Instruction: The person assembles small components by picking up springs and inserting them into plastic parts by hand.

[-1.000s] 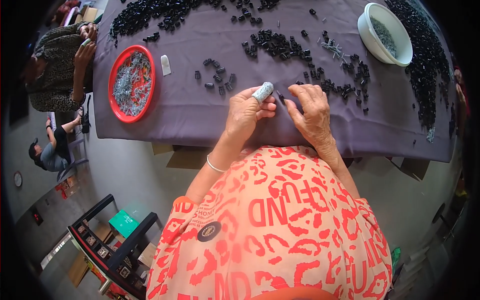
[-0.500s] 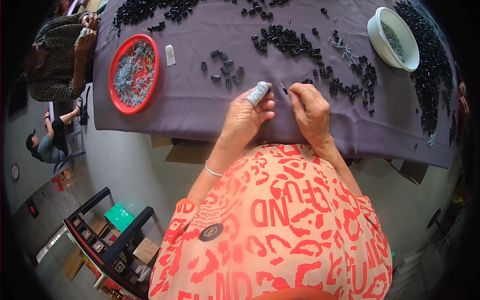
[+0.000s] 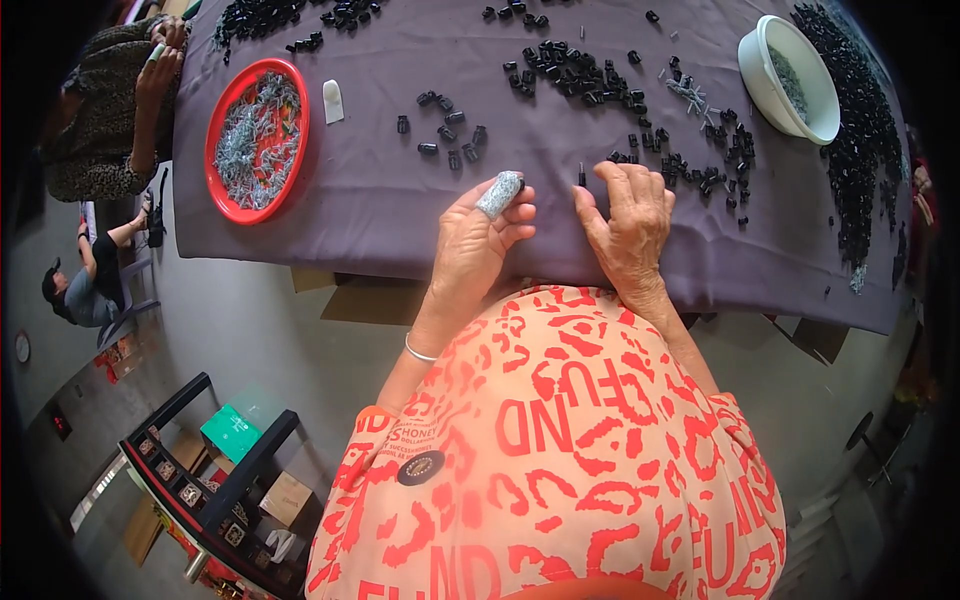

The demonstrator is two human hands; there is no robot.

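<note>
Since a moment ago the hands have drawn apart a little: the left hand (image 3: 478, 243) has slid back toward the table's near edge, and the right hand (image 3: 630, 220) now sits alone beside a small black pin (image 3: 582, 175) standing upright on the cloth. That pin is thin and dark, just off the right hand's index fingertip; whether the finger touches it is hard to tell. The right hand is loosely curled, fingers bent down onto the fabric, gripping nothing that shows. The left hand is half closed, its fingers folded in, with a grey woven finger cot (image 3: 499, 194) capping the raised finger; a speck of black shows at its tip, too small to name.

Both hands rest on a smooth purple tablecloth (image 3: 380, 210). Just beyond the left hand lies a small cluster of stubby black plastic pieces (image 3: 447, 140). Beyond the right hand more of the same pieces (image 3: 570, 75) are scattered, matte and blocky. Farther right stands a round white bowl (image 3: 775, 95), and past it a dense heap of black parts (image 3: 860, 120). Well to the left of the left hand sits a round red tray (image 3: 222, 190) filled with fine grey metal bits, with a small white oblong (image 3: 332, 100) beside it.
</note>
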